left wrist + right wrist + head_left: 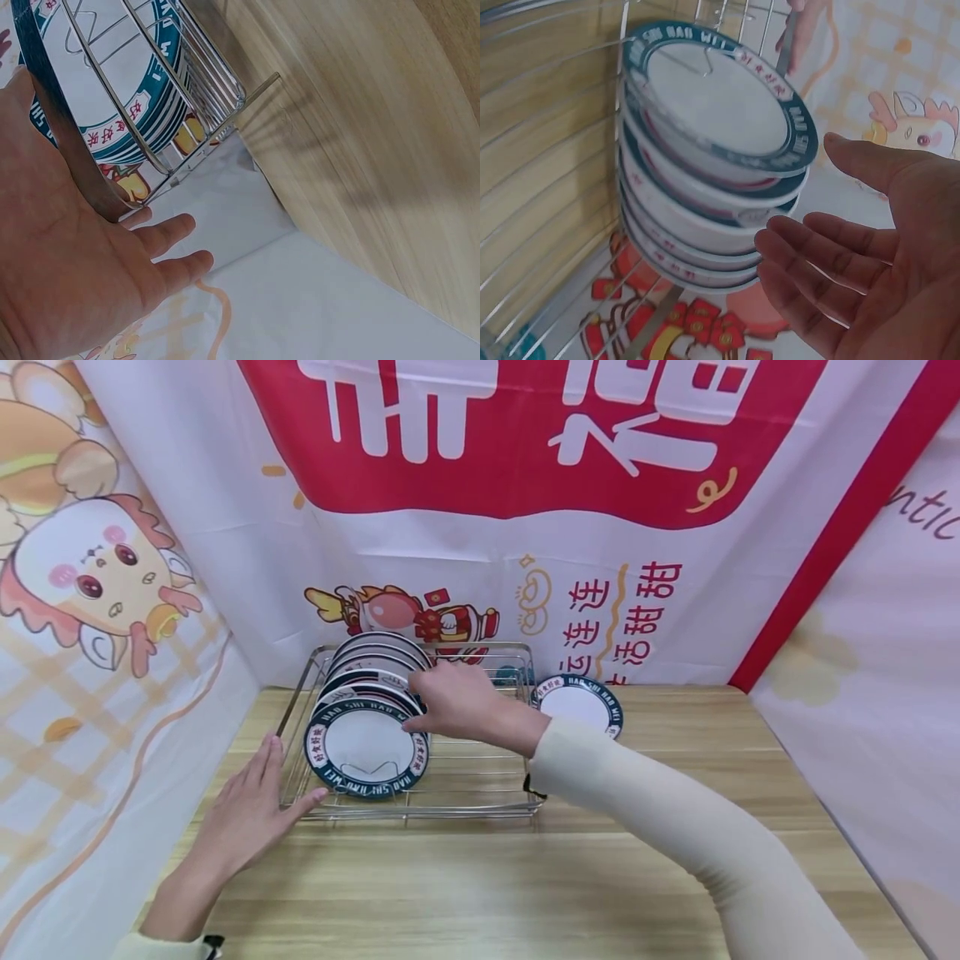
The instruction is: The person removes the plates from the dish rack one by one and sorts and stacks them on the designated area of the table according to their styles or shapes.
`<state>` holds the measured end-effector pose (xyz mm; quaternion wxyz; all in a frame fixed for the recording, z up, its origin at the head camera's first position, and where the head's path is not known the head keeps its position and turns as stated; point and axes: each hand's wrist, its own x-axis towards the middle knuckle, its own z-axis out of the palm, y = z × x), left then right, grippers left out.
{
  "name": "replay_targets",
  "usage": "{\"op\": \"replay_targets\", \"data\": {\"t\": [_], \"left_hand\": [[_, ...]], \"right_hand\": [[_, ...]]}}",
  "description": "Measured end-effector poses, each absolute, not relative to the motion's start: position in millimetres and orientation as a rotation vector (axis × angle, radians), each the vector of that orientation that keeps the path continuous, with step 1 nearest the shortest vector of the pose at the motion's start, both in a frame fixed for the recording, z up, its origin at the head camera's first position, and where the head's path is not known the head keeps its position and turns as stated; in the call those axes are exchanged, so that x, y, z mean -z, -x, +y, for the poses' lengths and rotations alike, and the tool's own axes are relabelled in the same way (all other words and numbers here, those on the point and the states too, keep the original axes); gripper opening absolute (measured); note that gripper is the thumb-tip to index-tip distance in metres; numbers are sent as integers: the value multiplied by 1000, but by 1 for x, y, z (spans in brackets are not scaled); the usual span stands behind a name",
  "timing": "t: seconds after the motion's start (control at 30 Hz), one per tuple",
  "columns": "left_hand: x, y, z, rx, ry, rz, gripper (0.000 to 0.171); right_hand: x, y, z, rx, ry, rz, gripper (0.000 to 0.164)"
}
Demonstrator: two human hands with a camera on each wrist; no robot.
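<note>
Several white plates with dark green lettered rims stand on edge in a row in a wire dish rack (pixel 472 810). The front plate (pixel 367 742) leans with its white face towards me. My right hand (pixel 465 706) is at the right side of the row. In the right wrist view, its thumb (pixel 855 154) is spread just off the front plate's rim, and its loosely bent fingers lie close to the plates behind; contact is unclear. My left hand (pixel 251 814) rests at the rack's front left corner, thumb over the front edge, fingers extended along the outside of the flat metal rim (pixel 71 142).
Another plate (pixel 577 703) of the same pattern lies to the right of the rack, partly hidden by the right sleeve. The rack stands on a wood-grain table (pixel 450 885) close to a printed cloth backdrop (pixel 480 539). Cloth also hangs at the left and right.
</note>
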<state>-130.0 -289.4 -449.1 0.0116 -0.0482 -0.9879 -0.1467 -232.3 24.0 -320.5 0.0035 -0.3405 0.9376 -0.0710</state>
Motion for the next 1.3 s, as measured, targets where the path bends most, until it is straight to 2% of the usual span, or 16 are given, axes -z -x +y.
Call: {"op": "replay_targets", "data": {"t": [0.23, 0.53, 0.93, 1.3], "left_hand": [[449, 130, -289, 455, 137, -3086, 114], [451, 130, -290, 444, 151, -3071, 112], [452, 131, -291, 432, 162, -3062, 113], [451, 129, -290, 445, 168, -3040, 112]], "right_hand": [[329, 234, -3, 176, 1107, 2903, 42], [345, 245, -15, 228, 1104, 2872, 37], [364, 251, -31, 302, 1105, 2803, 41], [373, 252, -34, 312, 1147, 2758, 24]]}}
